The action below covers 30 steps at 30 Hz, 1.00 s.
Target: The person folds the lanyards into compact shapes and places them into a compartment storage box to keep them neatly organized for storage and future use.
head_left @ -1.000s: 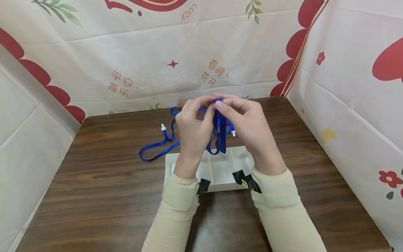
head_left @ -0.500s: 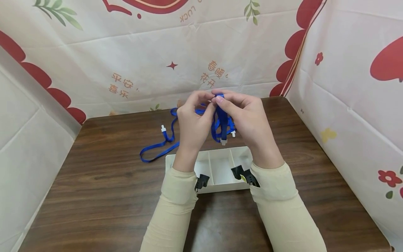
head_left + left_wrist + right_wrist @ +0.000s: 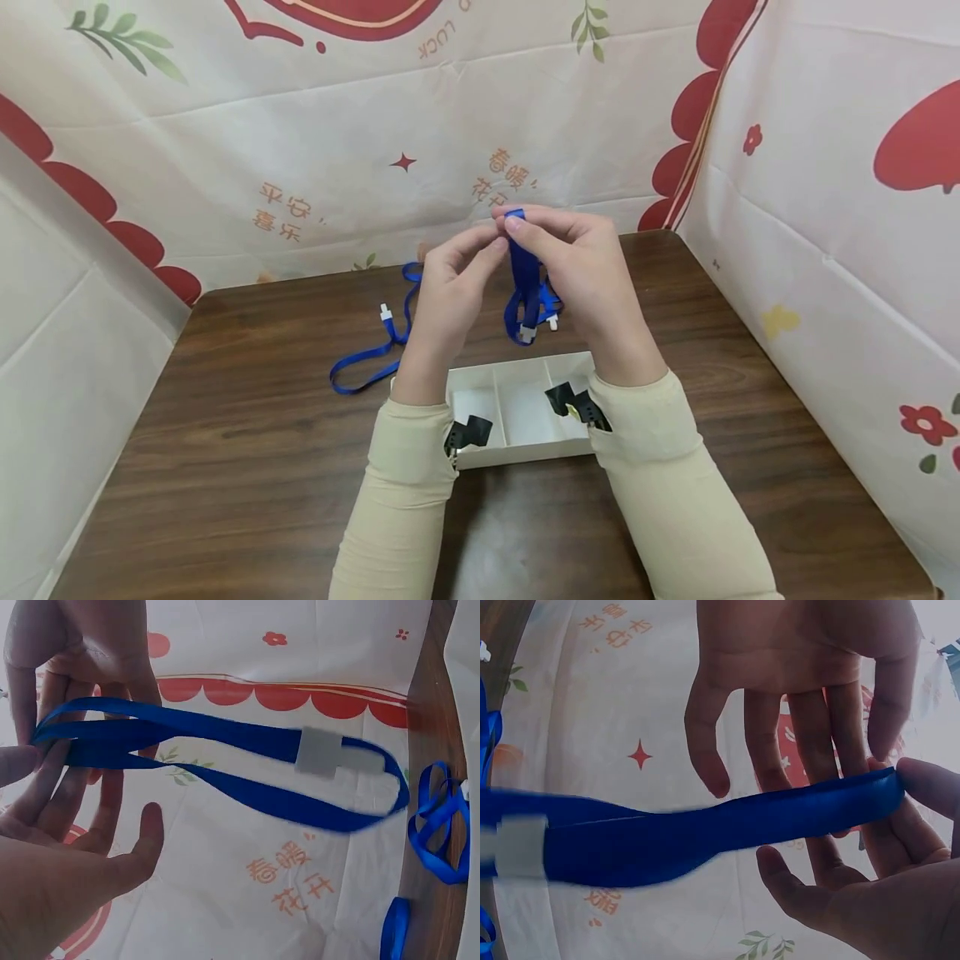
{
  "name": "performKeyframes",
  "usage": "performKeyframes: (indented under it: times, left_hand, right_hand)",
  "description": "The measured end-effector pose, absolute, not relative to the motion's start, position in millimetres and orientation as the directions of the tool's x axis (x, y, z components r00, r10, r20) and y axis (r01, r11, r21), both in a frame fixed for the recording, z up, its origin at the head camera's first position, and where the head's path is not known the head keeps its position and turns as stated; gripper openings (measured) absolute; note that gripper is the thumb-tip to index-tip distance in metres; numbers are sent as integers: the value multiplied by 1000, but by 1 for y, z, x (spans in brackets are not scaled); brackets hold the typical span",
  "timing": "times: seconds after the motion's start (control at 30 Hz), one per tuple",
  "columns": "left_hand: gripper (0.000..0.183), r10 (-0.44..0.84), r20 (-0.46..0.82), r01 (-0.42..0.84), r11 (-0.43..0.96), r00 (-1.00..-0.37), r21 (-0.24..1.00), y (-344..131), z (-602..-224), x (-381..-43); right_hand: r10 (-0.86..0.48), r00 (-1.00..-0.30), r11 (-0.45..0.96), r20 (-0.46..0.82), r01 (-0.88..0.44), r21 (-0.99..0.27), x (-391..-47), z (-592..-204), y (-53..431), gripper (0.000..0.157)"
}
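My right hand (image 3: pixel 585 258) pinches the top fold of a blue lanyard (image 3: pixel 526 271) between thumb and fingers, above the far part of the table. The folded strap hangs down, its white plastic buckle (image 3: pixel 527 333) near the lower end. Beside it, my left hand (image 3: pixel 450 287) has its thumb and fingers loosely bent, thumb tip just left of the strap. In the right wrist view, left fingers (image 3: pixel 810 735) reach behind the strap (image 3: pixel 780 817). The left wrist view shows the strap (image 3: pixel 225 727) in loops running out from the right hand's pinch.
A white divided tray (image 3: pixel 517 454) stands on the wooden table (image 3: pixel 247 467) below the hands. Another blue lanyard (image 3: pixel 360 358) with a white clip lies to the left. More blue strap (image 3: pixel 551 298) lies behind the right hand. Printed cloth (image 3: pixel 337 125) hangs around the table.
The pinched lanyard has risen, its lower end going from over the tray to above it. My left hand has drawn slightly left, its fingertips coming away from the fold.
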<state>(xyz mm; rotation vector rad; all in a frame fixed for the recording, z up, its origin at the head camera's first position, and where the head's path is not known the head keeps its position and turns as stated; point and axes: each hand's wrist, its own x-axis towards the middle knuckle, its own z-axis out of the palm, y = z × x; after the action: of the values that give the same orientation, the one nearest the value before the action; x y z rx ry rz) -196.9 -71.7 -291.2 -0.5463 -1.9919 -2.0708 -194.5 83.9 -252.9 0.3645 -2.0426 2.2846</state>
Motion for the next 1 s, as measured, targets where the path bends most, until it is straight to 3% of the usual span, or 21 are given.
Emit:
performKeyframes:
  times: [0.27,0.6,0.77,1.0]
  left_hand:
    - [26,55,374,375,-3,-926,927,-74,-298,-212]
    - [14,-39,481,480,28,-876,877,-72,-297,-221]
    - [16,-26,489,489,11,-872,872,-75,-295,-221]
    - [22,89,420,425,43,-903,904,-81,-296,-222]
  right_hand:
    - [-132,-979,-66,158,-150,-986,-209,-255,80,23]
    - [-149,-976,44,160,-169,-985,-217,-256,76,27]
    - [-144,-981,58,131,-141,-988,-217,-251,74,31]
    - [-136,-979,50,151,-159,-986,-217,-245,71,28]
